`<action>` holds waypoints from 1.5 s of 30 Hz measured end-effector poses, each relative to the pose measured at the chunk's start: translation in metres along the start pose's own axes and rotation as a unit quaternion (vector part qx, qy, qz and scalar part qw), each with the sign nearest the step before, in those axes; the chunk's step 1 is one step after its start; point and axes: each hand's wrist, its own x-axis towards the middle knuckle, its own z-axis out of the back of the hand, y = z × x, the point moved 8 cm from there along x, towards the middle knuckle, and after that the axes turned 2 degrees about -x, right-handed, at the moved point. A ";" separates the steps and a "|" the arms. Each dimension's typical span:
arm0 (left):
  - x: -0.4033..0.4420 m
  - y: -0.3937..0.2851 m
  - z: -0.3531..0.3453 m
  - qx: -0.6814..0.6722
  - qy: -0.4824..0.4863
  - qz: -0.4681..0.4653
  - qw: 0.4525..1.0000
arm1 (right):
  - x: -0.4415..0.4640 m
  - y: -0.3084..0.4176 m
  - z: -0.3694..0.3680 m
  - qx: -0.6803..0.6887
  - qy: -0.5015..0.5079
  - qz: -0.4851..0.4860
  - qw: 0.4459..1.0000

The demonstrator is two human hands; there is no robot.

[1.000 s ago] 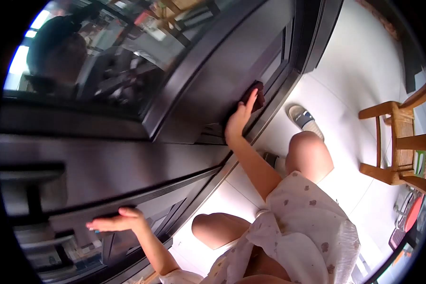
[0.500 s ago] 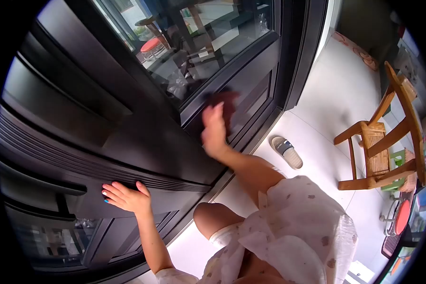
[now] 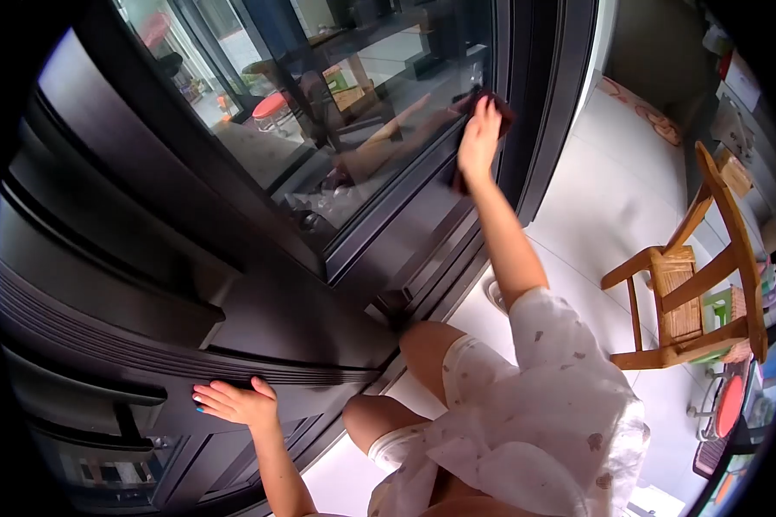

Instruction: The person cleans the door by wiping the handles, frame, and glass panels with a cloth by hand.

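Note:
My right hand (image 3: 481,138) presses a dark red cloth (image 3: 506,116) against the lower right corner of the glass pane (image 3: 379,112), where the pane meets its frame. Part of the cloth shows below the palm too. Lower left, my left hand (image 3: 237,402) lies flat with fingers spread on the dark door (image 3: 293,332), just under its ribbed strip and to the right of a dark handle (image 3: 129,422). Nothing is held in it.
A wooden chair (image 3: 677,293) stands on the white tiled floor (image 3: 586,258) at the right. Beyond it is a red-seated stool (image 3: 730,405). My knees are close to the door's lower edge. One slipper (image 3: 495,295) is partly hidden behind my arm.
My right hand has moved with the cloth from the lower door panel up and right to the glass corner. My left hand has stayed on the door, a little lower in view than half a second ago.

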 end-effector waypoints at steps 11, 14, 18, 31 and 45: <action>0.006 -0.002 0.002 0.004 -0.010 -0.002 1.000 | -0.129 0.128 0.019 0.127 0.045 0.051 0.990; 0.003 0.000 0.002 0.000 -0.007 -0.002 1.000 | -0.210 0.209 0.030 0.144 0.182 0.133 0.964; 0.002 0.002 0.001 -0.005 -0.012 -0.002 1.000 | -0.226 0.216 0.032 0.256 0.252 0.167 0.918; 0.005 -0.003 0.003 0.001 -0.006 -0.012 1.000 | 0.025 -0.143 -0.015 0.184 -0.066 -0.242 0.950; -0.001 -0.001 -0.003 0.005 -0.006 -0.010 1.000 | -0.165 0.197 0.024 0.057 0.147 0.239 0.958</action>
